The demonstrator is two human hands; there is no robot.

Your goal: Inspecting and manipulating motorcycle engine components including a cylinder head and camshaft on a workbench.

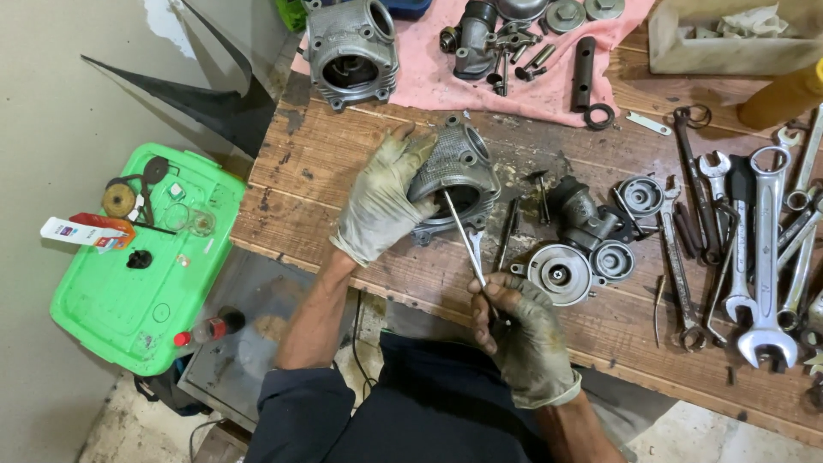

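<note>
My gloved left hand grips the side of a grey metal engine cylinder head that rests on the wooden workbench. A thin metal rod tool is held in my gloved right hand, which sits near the bench's front edge. The rod's tip reaches into the round opening of the cylinder head.
A second cylinder casting and small engine parts lie on a pink cloth at the back. Round metal covers sit right of my hands. Several wrenches lie at the far right. A green plastic lid with small items sits left of the bench.
</note>
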